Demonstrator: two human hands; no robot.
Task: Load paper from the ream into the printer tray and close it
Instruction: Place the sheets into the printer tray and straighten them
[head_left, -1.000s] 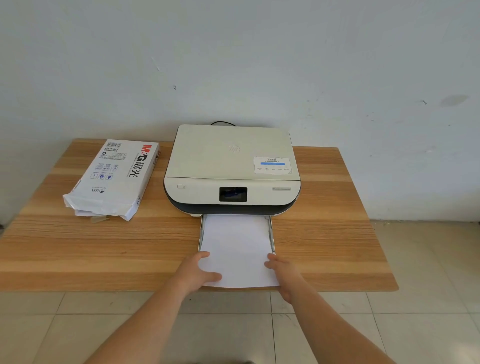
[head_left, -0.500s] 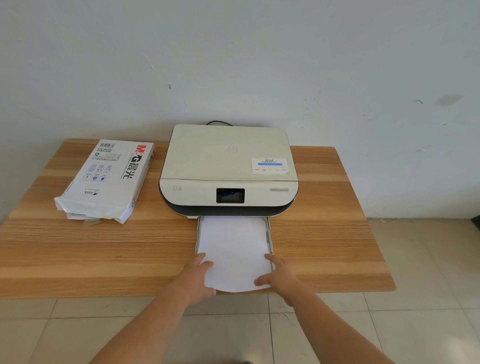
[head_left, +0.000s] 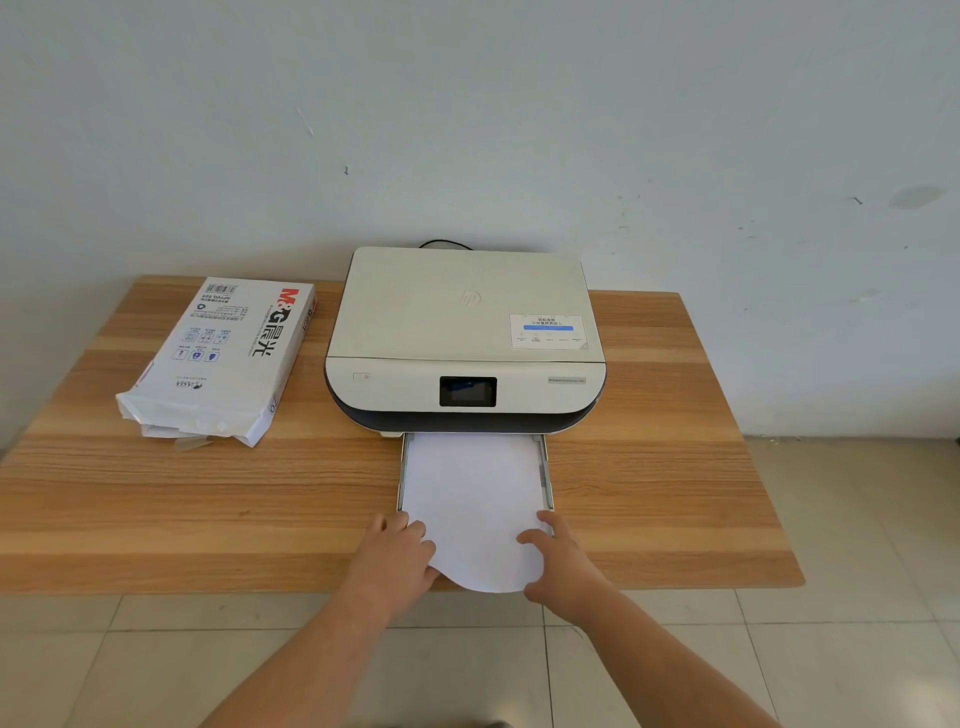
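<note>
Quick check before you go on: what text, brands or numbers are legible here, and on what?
"M&G" with Chinese characters: ream wrapper, red and black.
"ASIA": ream wrapper, small mark near the torn end.
"hp" logo: printer lid, embossed.
Barcode and fine print on the ream: too small.
Sticker on the lid, blue bar: blurred.
Model label on the printer front: unreadable.

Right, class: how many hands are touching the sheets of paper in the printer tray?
2. The left hand grips the near left corner of the paper, and the right hand grips the near right corner, bowing the near edge. None appear hidden.
</note>
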